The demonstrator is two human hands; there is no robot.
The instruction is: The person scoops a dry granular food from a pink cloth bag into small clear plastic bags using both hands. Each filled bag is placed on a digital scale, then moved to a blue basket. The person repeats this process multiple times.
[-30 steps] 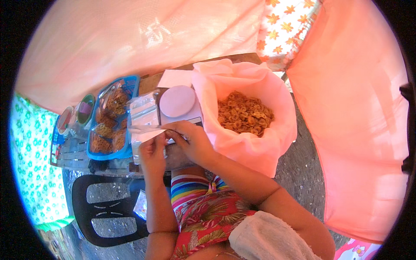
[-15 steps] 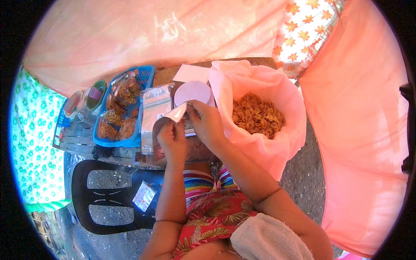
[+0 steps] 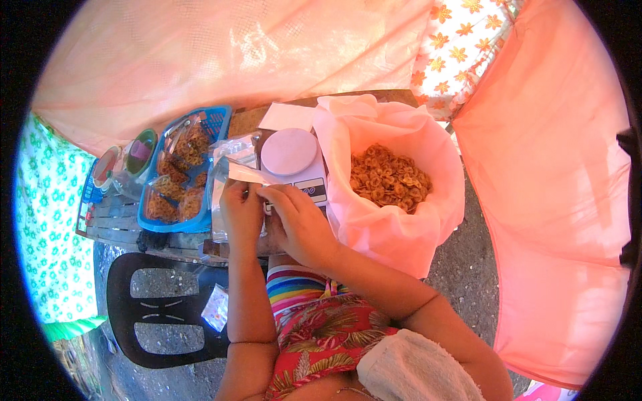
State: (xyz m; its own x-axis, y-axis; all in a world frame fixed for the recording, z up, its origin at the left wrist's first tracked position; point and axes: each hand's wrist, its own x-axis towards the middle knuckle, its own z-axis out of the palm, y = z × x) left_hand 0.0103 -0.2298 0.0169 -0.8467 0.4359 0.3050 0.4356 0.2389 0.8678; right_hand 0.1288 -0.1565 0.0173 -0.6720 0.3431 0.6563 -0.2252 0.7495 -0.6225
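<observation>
Fingers closed, my left hand (image 3: 241, 212) pinches a glossy white strip (image 3: 249, 174), which could be a label or the edge of a pouch. From the right, my right hand (image 3: 298, 224) reaches the strip's lower end, thumb and fingertips pressed together on it. Both hands are above the table's near edge, in front of a kitchen scale (image 3: 289, 152) with a round pale plate. Clear plastic pouches (image 3: 235, 152) lie left of the scale, partly hidden behind the strip and my left hand.
Right of the scale stands a large container lined with pink cloth (image 3: 428, 234), holding brown fried chips (image 3: 391, 179). A blue basket (image 3: 217, 120) of filled clear packs is at left, beside round tubs (image 3: 139, 152). A black chair (image 3: 120, 314) with a small shiny packet (image 3: 215, 307) stands nearer.
Both hands have shifted left and slightly down with the white strip, uncovering more of the scale and its display. My right hand has moved from above the left one to beside it.
</observation>
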